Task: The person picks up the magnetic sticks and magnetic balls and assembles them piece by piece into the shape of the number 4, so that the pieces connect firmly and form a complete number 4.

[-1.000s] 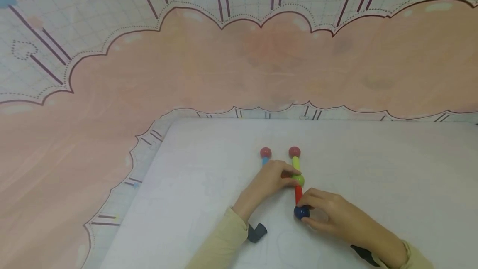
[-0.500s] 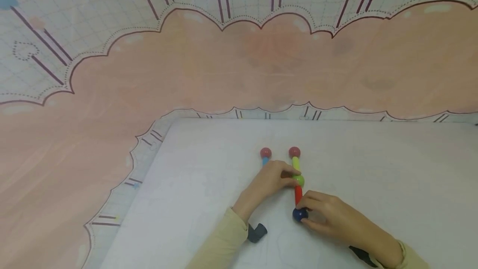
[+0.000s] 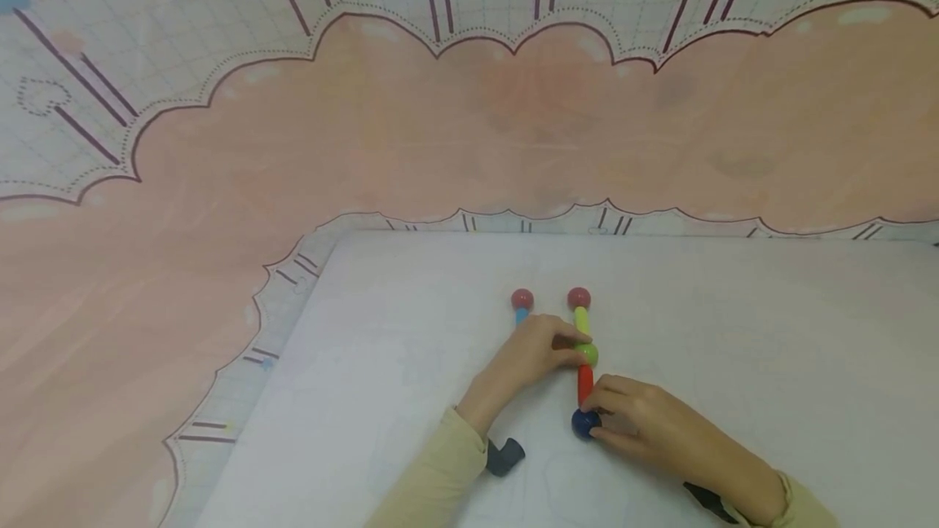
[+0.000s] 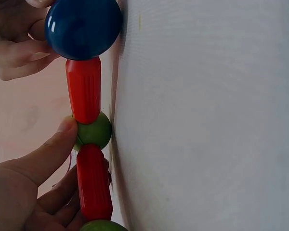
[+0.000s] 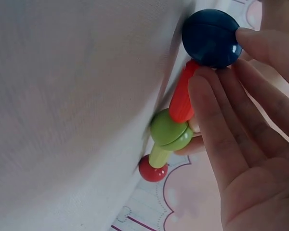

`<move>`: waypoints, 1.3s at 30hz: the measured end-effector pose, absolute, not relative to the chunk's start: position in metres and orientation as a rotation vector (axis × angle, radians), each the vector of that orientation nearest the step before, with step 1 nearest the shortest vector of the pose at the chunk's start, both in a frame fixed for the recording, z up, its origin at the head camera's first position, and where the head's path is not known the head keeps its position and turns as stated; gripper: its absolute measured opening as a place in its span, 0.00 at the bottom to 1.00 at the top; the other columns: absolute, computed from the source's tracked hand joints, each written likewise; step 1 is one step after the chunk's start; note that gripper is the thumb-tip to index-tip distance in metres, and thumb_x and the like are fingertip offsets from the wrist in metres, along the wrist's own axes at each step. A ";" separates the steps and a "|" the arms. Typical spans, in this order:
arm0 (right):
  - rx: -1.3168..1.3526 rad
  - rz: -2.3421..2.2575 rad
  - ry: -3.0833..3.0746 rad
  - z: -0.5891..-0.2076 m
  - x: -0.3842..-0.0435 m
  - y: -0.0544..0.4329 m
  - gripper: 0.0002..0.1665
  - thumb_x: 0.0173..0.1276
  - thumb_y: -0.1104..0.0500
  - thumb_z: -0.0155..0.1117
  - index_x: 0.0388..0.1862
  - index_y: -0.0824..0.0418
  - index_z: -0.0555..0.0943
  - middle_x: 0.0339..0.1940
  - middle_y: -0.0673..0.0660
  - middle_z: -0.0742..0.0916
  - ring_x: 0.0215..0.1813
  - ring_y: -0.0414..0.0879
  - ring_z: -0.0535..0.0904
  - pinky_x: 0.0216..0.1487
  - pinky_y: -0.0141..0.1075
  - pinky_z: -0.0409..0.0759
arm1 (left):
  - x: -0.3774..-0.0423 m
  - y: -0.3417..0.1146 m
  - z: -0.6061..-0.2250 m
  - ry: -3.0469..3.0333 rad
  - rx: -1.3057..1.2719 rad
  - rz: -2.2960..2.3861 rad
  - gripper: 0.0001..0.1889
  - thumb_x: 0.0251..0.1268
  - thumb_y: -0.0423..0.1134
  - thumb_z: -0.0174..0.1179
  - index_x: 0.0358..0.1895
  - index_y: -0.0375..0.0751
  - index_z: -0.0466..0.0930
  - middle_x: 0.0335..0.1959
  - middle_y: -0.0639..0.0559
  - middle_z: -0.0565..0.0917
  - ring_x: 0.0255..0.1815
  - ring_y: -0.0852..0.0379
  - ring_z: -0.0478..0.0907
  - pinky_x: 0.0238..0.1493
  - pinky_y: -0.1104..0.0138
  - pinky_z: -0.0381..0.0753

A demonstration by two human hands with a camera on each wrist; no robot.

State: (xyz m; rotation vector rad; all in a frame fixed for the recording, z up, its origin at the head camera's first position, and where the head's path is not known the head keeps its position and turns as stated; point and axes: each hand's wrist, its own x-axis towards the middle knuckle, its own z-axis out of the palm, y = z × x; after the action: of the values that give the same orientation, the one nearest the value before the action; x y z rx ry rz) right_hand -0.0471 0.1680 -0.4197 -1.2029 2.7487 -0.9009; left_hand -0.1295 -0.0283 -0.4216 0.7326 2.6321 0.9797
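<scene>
My left hand [image 3: 530,353] pinches a green ball [image 3: 590,355] in a figure of toy balls and rods. My right hand [image 3: 653,422] holds a dark blue ball [image 3: 584,424] between thumb and fingers. A red rod [image 3: 584,385] links these two balls. Beyond the green ball, a yellow-green rod [image 3: 582,321] leads to a red ball [image 3: 579,298]. In the left wrist view a second red rod [image 4: 94,185] runs from the green ball to another green ball [image 4: 105,226]; my left hand mostly covers this part in the head view. A blue rod [image 3: 522,315] with a red ball [image 3: 522,299] shows behind that hand.
All of it lies on a white tabletop [image 3: 411,308]. Past its far edge is a peach cloth [image 3: 469,129] with a printed scalloped pattern. A dark wrist-worn piece [image 3: 506,457] sticks out beside the left sleeve [image 3: 440,463], close to the tabletop.
My right hand has shifted slightly left and nearer, bringing the blue ball along. The red rod beside it now stands straighter below the green ball. The left hand stays in place.
</scene>
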 end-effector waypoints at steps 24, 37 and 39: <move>-1.138 -0.850 2.679 -0.420 -0.047 0.171 0.14 0.60 0.57 0.75 0.45 0.55 0.86 0.42 0.42 0.81 0.41 0.33 0.77 0.44 0.30 0.84 | -0.128 -0.025 -0.420 2.639 0.742 0.964 0.15 0.60 0.43 0.70 0.50 0.49 0.88 0.44 0.59 0.88 0.39 0.68 0.75 0.47 0.79 0.75; -1.158 -0.798 2.728 -0.417 -0.048 0.172 0.14 0.60 0.56 0.75 0.45 0.53 0.86 0.42 0.42 0.82 0.43 0.33 0.78 0.45 0.33 0.84 | -0.123 -0.027 -0.420 2.644 0.745 0.949 0.16 0.63 0.45 0.68 0.53 0.51 0.86 0.46 0.61 0.88 0.44 0.68 0.79 0.54 0.76 0.77; -1.121 -0.791 2.722 -0.415 -0.049 0.172 0.13 0.60 0.56 0.75 0.45 0.53 0.86 0.43 0.41 0.83 0.43 0.33 0.79 0.46 0.34 0.84 | -0.121 -0.030 -0.417 2.649 0.737 0.943 0.16 0.63 0.46 0.67 0.54 0.51 0.86 0.47 0.60 0.87 0.46 0.67 0.81 0.55 0.75 0.78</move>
State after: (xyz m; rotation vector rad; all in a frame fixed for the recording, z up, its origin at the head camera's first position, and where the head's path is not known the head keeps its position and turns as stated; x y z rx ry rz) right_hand -0.0492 0.1725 -0.4154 -1.1208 2.7217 -0.7911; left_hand -0.1213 -0.0297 -0.4174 0.7374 2.6494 0.9434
